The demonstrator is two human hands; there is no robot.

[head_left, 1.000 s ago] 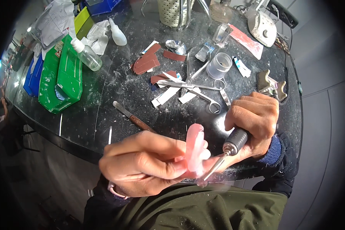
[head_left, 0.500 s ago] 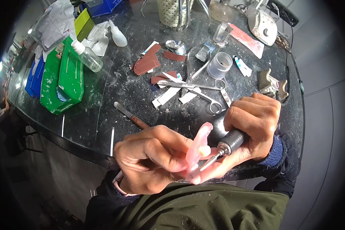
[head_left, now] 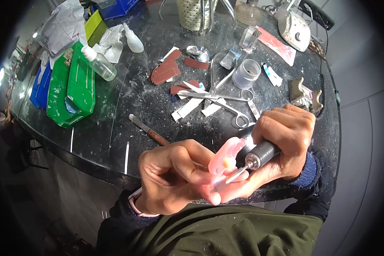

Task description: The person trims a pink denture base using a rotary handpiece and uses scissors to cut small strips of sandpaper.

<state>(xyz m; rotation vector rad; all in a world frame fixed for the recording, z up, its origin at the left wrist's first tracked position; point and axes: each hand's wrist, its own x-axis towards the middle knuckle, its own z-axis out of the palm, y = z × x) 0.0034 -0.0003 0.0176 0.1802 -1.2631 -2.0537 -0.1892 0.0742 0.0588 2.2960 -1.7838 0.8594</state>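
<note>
Pinched in the fingers of my left hand [head_left: 175, 175] is a pink denture [head_left: 226, 154] with a pale tooth showing on its right side. My right hand [head_left: 286, 136] is wrapped round a black rotary handpiece [head_left: 263, 154]. A slim metal bur [head_left: 238, 175] sticks out of its tip, down and to the left, close to the denture's lower part; whether it touches, I cannot tell. Fingers of both hands meet just below the denture. Beyond my left hand lies a wooden-handled knife [head_left: 151, 133], its handle end near my knuckles.
Scissors [head_left: 213, 96], brown sandpaper pieces [head_left: 165, 72] and a clear plastic cup [head_left: 246, 73] lie ahead. At left are a green bin [head_left: 72, 91] and a spray bottle [head_left: 100, 64]. A perforated basket [head_left: 191, 17] and a white dial unit [head_left: 294, 32] stand far back.
The denture has turned in my left fingers, its top now leaning further right. My left hand has shifted slightly right, and the bur tip has risen a little. Both grips are kept.
</note>
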